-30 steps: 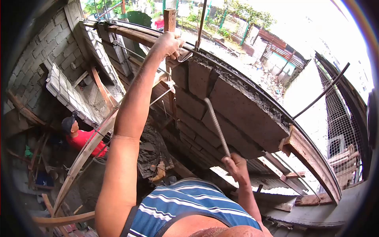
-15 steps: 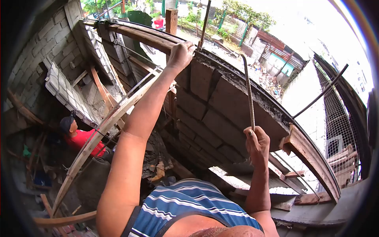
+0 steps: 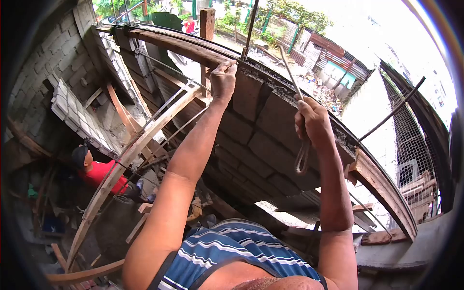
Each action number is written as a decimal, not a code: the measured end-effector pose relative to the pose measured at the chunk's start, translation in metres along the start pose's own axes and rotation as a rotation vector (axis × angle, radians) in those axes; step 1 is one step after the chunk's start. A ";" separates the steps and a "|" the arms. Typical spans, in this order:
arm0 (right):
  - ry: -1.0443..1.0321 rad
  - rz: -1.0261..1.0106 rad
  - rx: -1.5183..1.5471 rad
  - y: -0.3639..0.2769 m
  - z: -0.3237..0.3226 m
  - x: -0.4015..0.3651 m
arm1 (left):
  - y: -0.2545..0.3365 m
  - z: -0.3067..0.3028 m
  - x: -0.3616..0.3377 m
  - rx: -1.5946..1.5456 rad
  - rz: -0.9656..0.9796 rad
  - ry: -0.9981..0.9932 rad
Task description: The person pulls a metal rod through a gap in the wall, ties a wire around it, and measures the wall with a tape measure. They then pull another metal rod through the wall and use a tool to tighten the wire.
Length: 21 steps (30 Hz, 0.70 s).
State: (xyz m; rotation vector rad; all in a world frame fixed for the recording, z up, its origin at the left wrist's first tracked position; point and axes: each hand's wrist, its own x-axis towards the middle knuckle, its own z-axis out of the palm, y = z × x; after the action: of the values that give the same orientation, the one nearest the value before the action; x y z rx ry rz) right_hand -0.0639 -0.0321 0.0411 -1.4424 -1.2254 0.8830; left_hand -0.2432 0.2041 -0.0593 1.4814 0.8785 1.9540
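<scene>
My left hand [image 3: 223,79] is closed at the top edge of the block wall [image 3: 275,121], beside the end of a long timber beam [image 3: 179,46]. Whatever its fingers pinch is too small to make out. A thin upright steel bar [image 3: 250,31] stands just right of those fingers. My right hand [image 3: 313,121] is wrapped around a thin metal rod [image 3: 290,72] in front of the wall's upper part. The rod slants up and left past the wall top, and a narrow loop hangs below the fist.
A person in a red shirt [image 3: 101,173] is below on the left, behind a slanting wooden brace [image 3: 130,152]. Another steel bar [image 3: 394,108] juts out at the right above a timber piece [image 3: 382,188]. Wire mesh [image 3: 411,140] stands beyond.
My right hand has risen with the rod, which now tilts further left and shows its looped lower end. The left hand stays at the wall's edge, its wrist slightly lower.
</scene>
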 end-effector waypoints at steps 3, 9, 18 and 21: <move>-0.016 0.063 0.195 0.001 0.016 0.003 | -0.005 -0.004 -0.006 -0.076 -0.031 -0.043; -0.120 0.149 0.487 0.002 0.034 -0.005 | -0.006 -0.010 -0.004 -0.088 -0.045 -0.099; -0.125 0.163 0.571 -0.003 0.048 -0.034 | 0.004 -0.016 -0.001 -0.051 -0.180 -0.183; -0.124 0.183 0.637 -0.002 0.057 -0.043 | 0.011 -0.024 0.011 0.088 -0.249 -0.289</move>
State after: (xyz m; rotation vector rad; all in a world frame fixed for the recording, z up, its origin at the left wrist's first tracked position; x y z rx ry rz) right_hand -0.1277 -0.0607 0.0274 -0.9970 -0.7927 1.3579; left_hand -0.2693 0.2010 -0.0484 1.5715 0.9749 1.4957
